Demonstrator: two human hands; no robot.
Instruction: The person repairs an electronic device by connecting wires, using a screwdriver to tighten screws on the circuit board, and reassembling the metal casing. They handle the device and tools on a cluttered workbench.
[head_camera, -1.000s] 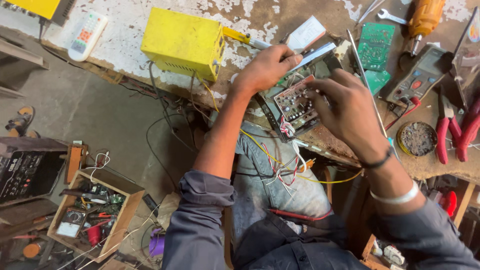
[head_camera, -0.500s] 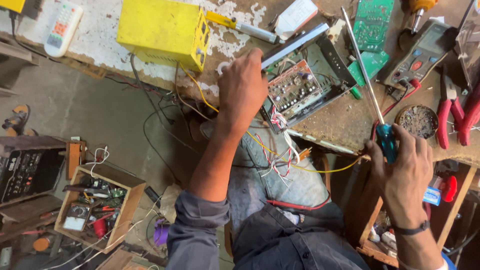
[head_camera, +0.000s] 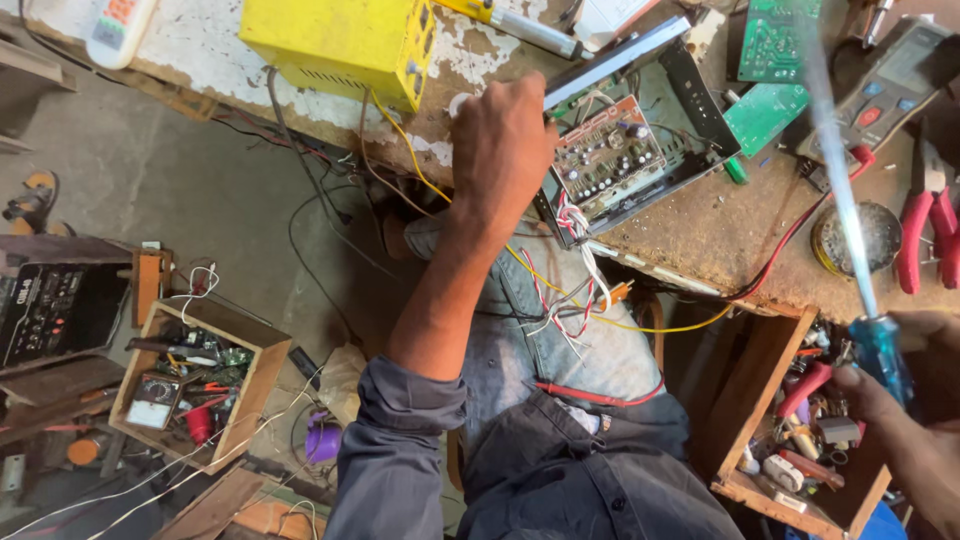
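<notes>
My left hand (head_camera: 505, 150) grips the near-left edge of an open metal chassis (head_camera: 690, 85) that lies tilted on the workbench, with a brown circuit board (head_camera: 605, 150) full of small parts inside it. Coloured wires (head_camera: 565, 290) hang from the chassis over my lap. My right hand (head_camera: 900, 385), low at the right edge, is closed round the blue handle of a long screwdriver (head_camera: 880, 345). Its shaft points up and away, blurred, over the bench and apart from the chassis.
A yellow metal box (head_camera: 340, 40) stands on the bench left of the chassis. Green circuit boards (head_camera: 765, 75), a multimeter (head_camera: 890, 75), a solder tin (head_camera: 860, 235) and red-handled pliers (head_camera: 925, 235) lie to the right. A drawer of tools (head_camera: 800, 440) hangs open below. A wooden parts box (head_camera: 200, 385) rests on the floor.
My right hand has left the circuit board, dropped to the lower right, picked up the screwdriver and lifted it. My left hand has stayed on the chassis edge.
</notes>
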